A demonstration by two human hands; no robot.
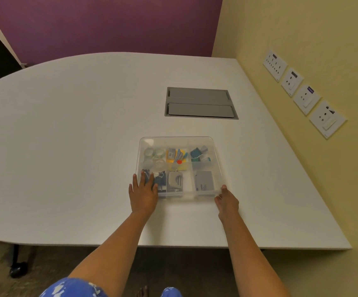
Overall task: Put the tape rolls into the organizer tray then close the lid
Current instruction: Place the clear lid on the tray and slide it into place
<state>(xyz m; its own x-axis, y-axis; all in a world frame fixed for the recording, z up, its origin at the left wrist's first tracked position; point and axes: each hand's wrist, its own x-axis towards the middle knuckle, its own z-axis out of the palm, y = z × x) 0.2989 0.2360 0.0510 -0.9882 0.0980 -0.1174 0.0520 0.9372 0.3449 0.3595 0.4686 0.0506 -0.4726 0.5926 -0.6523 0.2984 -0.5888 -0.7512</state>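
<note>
The clear compartmented organizer tray (179,168) is positioned on the white table (77,146), covered by its translucent lid (177,142). Pale tape rolls (154,157) are seen in the far-left compartment. The left hand (142,195) is pressed flat, fingers spread, on the lid's near-left corner; the right hand (227,200) is curled against the near-right corner.

Head-worn view, downward over table (88,146)
</note>
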